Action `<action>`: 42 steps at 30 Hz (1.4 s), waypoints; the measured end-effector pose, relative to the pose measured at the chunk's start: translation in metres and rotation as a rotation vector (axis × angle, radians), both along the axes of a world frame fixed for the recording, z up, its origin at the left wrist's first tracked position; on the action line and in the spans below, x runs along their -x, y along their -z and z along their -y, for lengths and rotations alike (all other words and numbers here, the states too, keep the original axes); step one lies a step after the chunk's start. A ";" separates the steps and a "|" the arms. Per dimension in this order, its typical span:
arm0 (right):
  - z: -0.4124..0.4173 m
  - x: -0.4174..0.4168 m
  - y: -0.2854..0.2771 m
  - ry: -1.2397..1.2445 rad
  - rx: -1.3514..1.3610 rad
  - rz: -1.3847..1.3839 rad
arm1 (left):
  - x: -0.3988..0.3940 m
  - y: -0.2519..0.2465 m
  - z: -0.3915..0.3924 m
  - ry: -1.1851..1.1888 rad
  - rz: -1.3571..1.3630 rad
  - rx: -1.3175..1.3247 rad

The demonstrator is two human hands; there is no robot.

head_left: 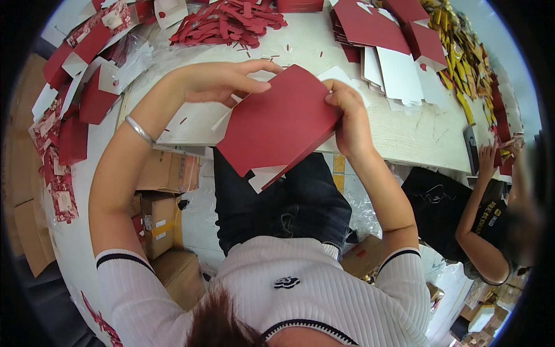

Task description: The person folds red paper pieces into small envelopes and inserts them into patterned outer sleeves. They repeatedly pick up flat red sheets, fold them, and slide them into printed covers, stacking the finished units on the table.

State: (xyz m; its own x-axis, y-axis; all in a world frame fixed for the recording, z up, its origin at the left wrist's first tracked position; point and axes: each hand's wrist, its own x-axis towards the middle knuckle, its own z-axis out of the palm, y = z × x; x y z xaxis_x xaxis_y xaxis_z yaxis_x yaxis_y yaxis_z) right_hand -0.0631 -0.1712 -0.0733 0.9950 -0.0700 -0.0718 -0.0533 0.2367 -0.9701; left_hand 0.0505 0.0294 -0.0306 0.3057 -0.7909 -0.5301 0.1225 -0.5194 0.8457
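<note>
A partly folded red cardboard box [277, 117], with white inner flaps, is held tilted above the table's near edge. My right hand [349, 115] grips its right side, thumb on the red face and fingers behind. On the upper left, my left hand [236, 82] has its fingers spread around the box's edge, the thumb over the red face; whether it grips the card cannot be told. One white flap sticks out at the box's bottom end, another at its left side. Behind the box, small red scraps lie on the white table [299, 37].
A heap of red card strips [230, 21] lies at the back. Flat red-and-white box blanks [373, 26] are stacked back right, beside yellow packets [464, 60]. Folded red boxes [99, 91] pile up at left. A co-worker's hand [488, 158] is at the far right.
</note>
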 end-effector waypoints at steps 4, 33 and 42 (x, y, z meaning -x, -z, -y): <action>0.014 -0.017 -0.023 0.099 -0.222 0.155 | -0.006 0.011 -0.032 -0.072 -0.045 0.634; -0.029 -0.024 -0.031 0.253 0.340 0.931 | 0.067 0.011 0.036 -0.938 0.663 1.029; -0.034 -0.017 -0.008 0.324 0.130 0.681 | 0.074 0.025 0.027 -0.751 0.416 1.185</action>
State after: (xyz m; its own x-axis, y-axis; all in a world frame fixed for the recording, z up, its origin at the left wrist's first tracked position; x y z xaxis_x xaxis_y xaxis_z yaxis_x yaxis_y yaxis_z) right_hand -0.0461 -0.1369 -0.0649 0.7453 -0.3317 0.5784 0.6187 0.0209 -0.7853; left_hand -0.0232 0.0029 -0.0558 0.7992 -0.2811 0.5312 -0.3095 0.5651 0.7648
